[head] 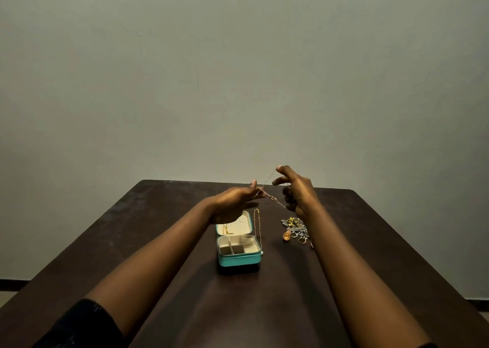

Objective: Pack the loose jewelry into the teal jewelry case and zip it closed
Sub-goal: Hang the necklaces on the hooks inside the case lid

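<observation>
The teal jewelry case lies open on the dark table, its cream compartments empty and a gold chain tucked in the lid. A thin chain necklace with a small pendant is stretched in the air above the case. My left hand pinches one part of it and my right hand pinches the other. A beaded gold chain lies just right of the lid. A heap of loose jewelry, with rings, an amber drop and silver pieces, sits right of the case, partly hidden by my right forearm.
The dark brown table runs back to a plain grey wall. Its far edge lies just beyond my hands. Bare tabletop shows to the left of the case and in front of it.
</observation>
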